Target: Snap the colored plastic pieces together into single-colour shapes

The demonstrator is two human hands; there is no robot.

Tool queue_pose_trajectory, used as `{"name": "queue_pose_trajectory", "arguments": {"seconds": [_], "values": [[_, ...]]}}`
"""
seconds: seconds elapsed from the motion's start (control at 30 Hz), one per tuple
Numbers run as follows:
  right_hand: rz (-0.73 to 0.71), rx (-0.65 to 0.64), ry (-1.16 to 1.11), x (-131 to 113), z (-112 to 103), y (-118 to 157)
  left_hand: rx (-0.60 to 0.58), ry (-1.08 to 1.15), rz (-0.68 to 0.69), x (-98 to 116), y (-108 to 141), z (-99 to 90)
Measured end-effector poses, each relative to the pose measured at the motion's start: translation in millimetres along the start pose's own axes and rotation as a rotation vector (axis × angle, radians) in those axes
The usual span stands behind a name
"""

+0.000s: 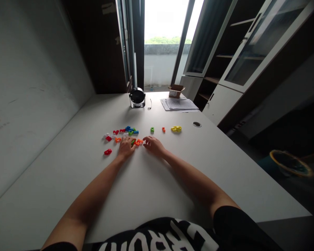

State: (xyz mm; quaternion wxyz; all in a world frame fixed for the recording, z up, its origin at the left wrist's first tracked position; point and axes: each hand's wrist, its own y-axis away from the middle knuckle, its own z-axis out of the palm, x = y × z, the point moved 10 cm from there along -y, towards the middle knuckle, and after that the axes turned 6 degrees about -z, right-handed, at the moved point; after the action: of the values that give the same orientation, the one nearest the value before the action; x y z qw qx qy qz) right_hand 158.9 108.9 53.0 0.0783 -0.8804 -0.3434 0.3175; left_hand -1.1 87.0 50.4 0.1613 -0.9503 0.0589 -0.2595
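Note:
My left hand (126, 147) lies low over the small coloured plastic pieces, its fingers spread and partly covering some of them. By its fingertips are a green piece (133, 142) and several orange pieces (139, 142). Just to the right of the orange pieces rests my right hand (154, 146), fingers apart and slightly curled, with nothing visible in it. Beyond my left hand is a cluster of blue pieces (128, 129) with green ones among them. Red pieces (108, 152) and white pieces (106, 135) are scattered to the left. What lies under my left palm is hidden.
Farther right on the white table (157, 195) are a lone green piece (152, 129), an orange piece (163, 129) and a yellow group (176, 129). At the back stand a round black device (137, 96), papers (180, 104) and an open cardboard box (176, 91). A wall borders the left.

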Motion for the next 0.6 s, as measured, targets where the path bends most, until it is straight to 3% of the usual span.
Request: {"name": "queue_pose_trajectory", "arguments": {"seconds": [0.4, 0.6], "values": [[-0.181, -0.041, 0.076, -13.5, 12.0, 2.1, 0.036, -0.018, -0.018, 2.6, 1.9, -8.7], [-0.148, 0.003, 0.056, -11.6, 3.2, -0.1, 0.000, 0.018, -0.009, 4.4, 0.8, -6.2]]}}
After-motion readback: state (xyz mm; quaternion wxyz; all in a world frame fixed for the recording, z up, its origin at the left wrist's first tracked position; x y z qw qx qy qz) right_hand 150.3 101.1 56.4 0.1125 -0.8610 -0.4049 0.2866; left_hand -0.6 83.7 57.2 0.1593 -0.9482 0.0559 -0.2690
